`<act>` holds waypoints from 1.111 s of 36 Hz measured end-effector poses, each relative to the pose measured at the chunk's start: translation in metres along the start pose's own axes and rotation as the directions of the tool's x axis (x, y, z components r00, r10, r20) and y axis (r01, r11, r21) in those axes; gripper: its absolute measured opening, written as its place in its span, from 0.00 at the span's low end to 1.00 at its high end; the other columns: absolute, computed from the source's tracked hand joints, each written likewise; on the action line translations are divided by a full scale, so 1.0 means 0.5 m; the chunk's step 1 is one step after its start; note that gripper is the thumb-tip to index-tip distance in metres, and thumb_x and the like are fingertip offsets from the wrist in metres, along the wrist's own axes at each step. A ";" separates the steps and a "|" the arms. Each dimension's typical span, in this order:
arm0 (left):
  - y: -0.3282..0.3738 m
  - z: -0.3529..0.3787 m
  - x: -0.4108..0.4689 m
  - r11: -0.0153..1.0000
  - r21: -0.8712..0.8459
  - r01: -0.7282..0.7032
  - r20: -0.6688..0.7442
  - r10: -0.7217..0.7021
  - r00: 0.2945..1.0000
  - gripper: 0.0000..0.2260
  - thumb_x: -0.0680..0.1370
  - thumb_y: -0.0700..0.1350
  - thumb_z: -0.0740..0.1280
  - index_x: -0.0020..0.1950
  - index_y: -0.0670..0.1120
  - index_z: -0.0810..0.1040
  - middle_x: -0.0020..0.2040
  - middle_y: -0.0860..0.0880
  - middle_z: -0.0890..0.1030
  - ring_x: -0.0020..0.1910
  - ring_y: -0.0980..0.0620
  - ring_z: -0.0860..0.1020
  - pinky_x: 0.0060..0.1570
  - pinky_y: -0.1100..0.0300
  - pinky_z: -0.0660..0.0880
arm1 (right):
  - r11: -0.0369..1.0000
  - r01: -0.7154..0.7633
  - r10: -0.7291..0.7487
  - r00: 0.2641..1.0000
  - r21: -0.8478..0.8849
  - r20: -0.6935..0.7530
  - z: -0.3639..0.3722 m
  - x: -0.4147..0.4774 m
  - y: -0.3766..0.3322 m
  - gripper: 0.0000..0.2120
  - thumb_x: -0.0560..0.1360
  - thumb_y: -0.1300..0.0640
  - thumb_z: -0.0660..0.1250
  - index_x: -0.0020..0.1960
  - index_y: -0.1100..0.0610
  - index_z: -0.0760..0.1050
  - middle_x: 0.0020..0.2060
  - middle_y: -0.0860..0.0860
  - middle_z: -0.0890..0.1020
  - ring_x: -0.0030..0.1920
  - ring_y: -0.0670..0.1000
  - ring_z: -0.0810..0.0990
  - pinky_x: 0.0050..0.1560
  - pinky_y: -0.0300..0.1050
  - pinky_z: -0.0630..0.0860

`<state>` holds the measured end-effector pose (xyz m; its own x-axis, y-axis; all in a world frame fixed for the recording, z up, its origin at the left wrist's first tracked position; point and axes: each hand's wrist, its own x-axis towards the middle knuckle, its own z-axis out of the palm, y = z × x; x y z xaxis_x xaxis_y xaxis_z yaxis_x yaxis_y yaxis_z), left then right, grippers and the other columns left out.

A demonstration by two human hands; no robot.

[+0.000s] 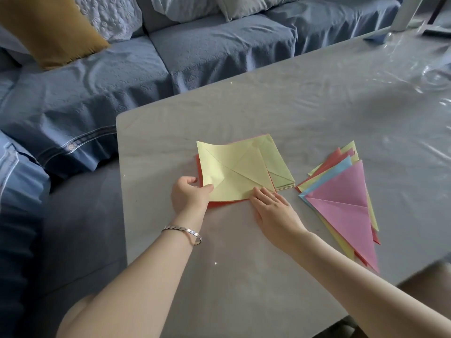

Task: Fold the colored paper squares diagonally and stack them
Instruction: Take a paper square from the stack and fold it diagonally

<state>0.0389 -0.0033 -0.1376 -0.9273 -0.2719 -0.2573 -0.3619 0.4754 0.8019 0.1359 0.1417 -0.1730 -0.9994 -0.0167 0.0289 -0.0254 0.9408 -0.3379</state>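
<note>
A creased yellow paper square [234,170] lies on top of a pile of unfolded squares [280,172], with a red sheet showing under its left and near edges. My left hand [189,195] pinches the yellow square's near left corner, thumb on top. My right hand [274,208] rests with straight fingers on the square's near right edge. To the right lies a fanned stack of folded triangles [341,203], with a pink triangle on top and blue, yellow and red ones beneath.
The papers lie on a grey table [268,106] under a clear plastic cover. A blue sofa [170,57] with cushions runs along the far side and left. A white stand [405,13] is at the far right corner.
</note>
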 end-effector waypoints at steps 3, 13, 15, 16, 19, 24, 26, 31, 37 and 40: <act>0.001 -0.006 -0.003 0.999 0.028 -0.044 -0.010 0.045 0.999 0.16 0.68 0.43 0.74 0.54 0.45 0.77 0.45 0.50 0.77 0.41 0.49 0.75 0.41 0.60 0.70 | 1.000 -0.011 0.011 1.000 0.006 -0.001 0.000 -0.004 -0.002 0.19 0.80 0.59 0.52 0.70 0.57 0.63 0.73 0.49 0.61 0.73 0.50 0.56 0.68 0.41 0.51; -0.016 -0.052 0.000 0.974 0.074 -0.214 -0.042 0.217 0.975 0.11 0.73 0.43 0.69 0.33 0.43 0.73 0.30 0.47 0.74 0.29 0.48 0.72 0.27 0.64 0.65 | 0.995 0.044 -0.026 0.982 0.090 -0.185 0.023 -0.032 -0.004 0.29 0.68 0.66 0.71 0.68 0.60 0.68 0.71 0.56 0.63 0.73 0.57 0.57 0.71 0.56 0.55; -0.019 -0.064 -0.010 0.979 -0.158 -0.128 0.044 0.137 0.990 0.10 0.73 0.38 0.69 0.33 0.41 0.72 0.33 0.44 0.76 0.24 0.51 0.77 0.27 0.63 0.72 | 0.996 0.063 -0.048 0.971 0.058 -0.233 0.021 -0.031 0.005 0.33 0.63 0.66 0.75 0.66 0.60 0.70 0.69 0.58 0.67 0.71 0.59 0.62 0.67 0.57 0.57; -0.021 -0.071 -0.018 0.961 -0.273 -0.040 0.104 0.070 0.992 0.09 0.73 0.36 0.69 0.35 0.41 0.73 0.35 0.43 0.77 0.22 0.53 0.78 0.26 0.63 0.75 | 0.996 0.072 -0.056 0.968 0.055 -0.245 0.019 -0.031 0.010 0.34 0.62 0.66 0.76 0.67 0.60 0.70 0.69 0.58 0.67 0.70 0.59 0.62 0.67 0.56 0.57; -0.037 -0.096 -0.043 0.905 -0.383 0.188 0.290 -0.076 0.954 0.07 0.73 0.34 0.69 0.39 0.41 0.73 0.35 0.44 0.77 0.21 0.56 0.77 0.23 0.65 0.76 | 0.992 0.120 -0.102 0.953 0.045 -0.285 0.012 -0.032 0.025 0.34 0.63 0.61 0.78 0.66 0.57 0.70 0.69 0.57 0.68 0.70 0.59 0.64 0.67 0.56 0.58; -0.097 -0.122 -0.047 0.986 -0.144 0.085 0.339 -0.031 0.940 0.05 0.73 0.37 0.70 0.38 0.43 0.76 0.36 0.46 0.79 0.33 0.52 0.77 0.30 0.62 0.76 | 0.956 0.270 -0.216 0.912 0.113 -0.349 0.006 -0.050 0.049 0.19 0.61 0.66 0.76 0.51 0.55 0.82 0.60 0.57 0.77 0.61 0.60 0.75 0.61 0.56 0.66; -0.113 -0.124 -0.044 0.998 -0.058 0.016 0.342 0.005 0.940 0.04 0.71 0.38 0.71 0.39 0.43 0.78 0.37 0.46 0.80 0.37 0.49 0.77 0.38 0.58 0.75 | 0.933 0.336 -0.282 0.906 0.132 -0.316 0.006 -0.062 0.054 0.12 0.64 0.60 0.72 0.47 0.54 0.83 0.58 0.56 0.79 0.60 0.57 0.75 0.60 0.54 0.69; -0.115 -0.112 -0.033 0.988 0.065 -0.136 0.372 0.103 0.922 0.18 0.68 0.39 0.74 0.55 0.49 0.74 0.41 0.50 0.80 0.41 0.51 0.79 0.43 0.58 0.74 | 0.905 0.393 -0.376 0.918 0.161 -0.127 0.016 -0.088 0.051 0.09 0.66 0.56 0.70 0.46 0.51 0.83 0.54 0.50 0.82 0.57 0.52 0.78 0.53 0.47 0.77; -0.077 -0.057 -0.012 0.977 0.102 -0.187 0.224 0.161 0.961 0.26 0.69 0.47 0.74 0.65 0.45 0.71 0.44 0.50 0.77 0.41 0.52 0.75 0.38 0.62 0.67 | 0.883 0.439 -0.444 0.896 0.166 -0.010 0.023 -0.103 0.044 0.19 0.77 0.44 0.55 0.48 0.51 0.83 0.54 0.50 0.81 0.58 0.49 0.77 0.57 0.40 0.72; -0.063 -0.041 -0.011 0.976 0.104 -0.192 0.154 0.175 0.972 0.14 0.72 0.44 0.72 0.56 0.43 0.78 0.39 0.52 0.76 0.38 0.53 0.74 0.34 0.64 0.66 | 0.877 0.417 -0.435 0.900 0.238 0.023 0.018 -0.110 0.045 0.21 0.79 0.43 0.53 0.50 0.52 0.82 0.57 0.52 0.80 0.60 0.49 0.76 0.62 0.37 0.68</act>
<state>0.0573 -0.0340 -0.1505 -0.9797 -0.0522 -0.1934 -0.1853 0.6031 0.7759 0.1899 0.1605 -0.1905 -0.8892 -0.4319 0.1509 -0.4446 0.7379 -0.5078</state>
